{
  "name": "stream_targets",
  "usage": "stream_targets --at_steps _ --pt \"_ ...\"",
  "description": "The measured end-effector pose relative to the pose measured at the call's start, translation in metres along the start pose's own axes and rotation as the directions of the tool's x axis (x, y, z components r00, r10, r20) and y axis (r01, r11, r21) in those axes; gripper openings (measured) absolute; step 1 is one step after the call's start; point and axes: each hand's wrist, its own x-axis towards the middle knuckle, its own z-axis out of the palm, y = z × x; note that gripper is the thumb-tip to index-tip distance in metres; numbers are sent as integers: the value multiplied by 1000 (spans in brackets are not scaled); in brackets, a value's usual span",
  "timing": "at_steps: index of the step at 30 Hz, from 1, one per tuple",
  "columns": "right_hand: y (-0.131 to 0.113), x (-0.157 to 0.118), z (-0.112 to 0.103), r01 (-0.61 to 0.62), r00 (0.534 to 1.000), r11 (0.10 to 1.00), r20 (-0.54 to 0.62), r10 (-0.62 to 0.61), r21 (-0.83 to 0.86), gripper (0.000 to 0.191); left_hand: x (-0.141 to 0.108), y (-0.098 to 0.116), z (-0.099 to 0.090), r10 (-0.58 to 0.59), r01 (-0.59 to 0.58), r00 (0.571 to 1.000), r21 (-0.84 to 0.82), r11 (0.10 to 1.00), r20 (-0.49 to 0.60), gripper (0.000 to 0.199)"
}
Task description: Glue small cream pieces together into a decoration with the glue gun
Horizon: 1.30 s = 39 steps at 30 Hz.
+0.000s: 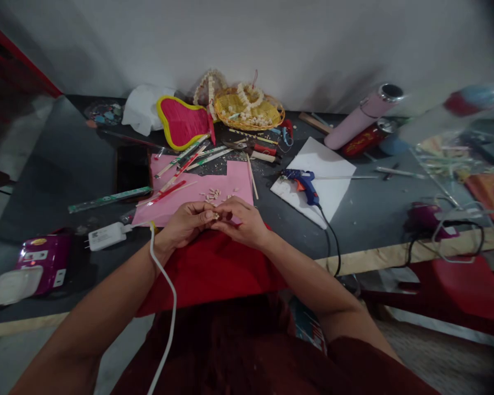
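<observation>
My left hand [190, 222] and my right hand [243, 224] meet over the front edge of the pink paper [239, 184]. Between the fingertips of both sits a small cluster of pale, wood-coloured pieces [216, 216]; its exact form is too small to make out. Both hands are closed in a pinch around it. Just beyond the fingers, a few similar short pieces [213, 194] lie loose on the paper. Below my hands a red cloth [218, 269] covers the table edge and my lap. A white cable [170, 285] passes over my left wrist.
Right of the paper, a blue glue gun [307, 184] rests on a white sheet [313, 156]. Behind are a yellow basket [220, 107], pliers [263, 153] and packaged chopsticks [185, 156]. A phone [132, 169] and white charger [109, 236] lie left; a pink flask [362, 118] leans back right.
</observation>
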Motion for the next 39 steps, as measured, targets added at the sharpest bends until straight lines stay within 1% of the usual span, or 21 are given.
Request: stream_targets --at_steps 2,6,9,12,14,18,21,24,26,29,35,37,39 --pt "-1 1 -2 21 1000 1000 13 -21 7 27 1 -1 -2 -6 6 1000 20 1000 11 28" --pt "1 1 -4 16 1000 1000 -14 -16 2 17 1 -1 -2 -13 13 1000 6 1000 20 27" --pt "2 1 -4 -26 999 1000 -25 26 0 12 0 2 1 -26 26 1000 21 999 9 20" --pt "3 0 -4 -20 1000 1000 -7 20 -8 12 -1 4 4 -22 22 1000 56 998 0 13" --pt "3 0 -4 -13 1000 999 8 13 -49 11 -1 4 4 -16 16 1000 57 998 -10 12" --pt "2 -1 -2 -10 1000 981 3 11 -195 11 0 1 2 -14 15 1000 48 999 -7 16" --pt "0 -1 -2 9 1000 972 -1 -9 -236 14 1 0 3 -9 10 1000 51 999 -12 18" --pt "0 -1 -1 -4 1000 978 18 8 -207 20 0 1 5 -10 11 1000 54 998 -15 19" --pt "1 -1 0 6 1000 983 18 -3 -182 21 -1 2 6 -4 5 1000 59 998 -18 17" --pt "3 -2 2 54 999 985 9 -53 -165 18 -1 1 6 14 -12 999 64 998 -32 15" --pt "5 -3 6 100 994 979 -29 -106 -175 13 0 -2 2 19 -16 999 69 997 -39 16" --pt "3 -1 6 78 995 985 -43 -86 -156 13 0 -1 2 21 -19 999 62 998 -29 16" --pt "1 1 4 31 999 995 -37 -35 -98 15 -1 1 3 10 -9 1000 54 998 -16 18"
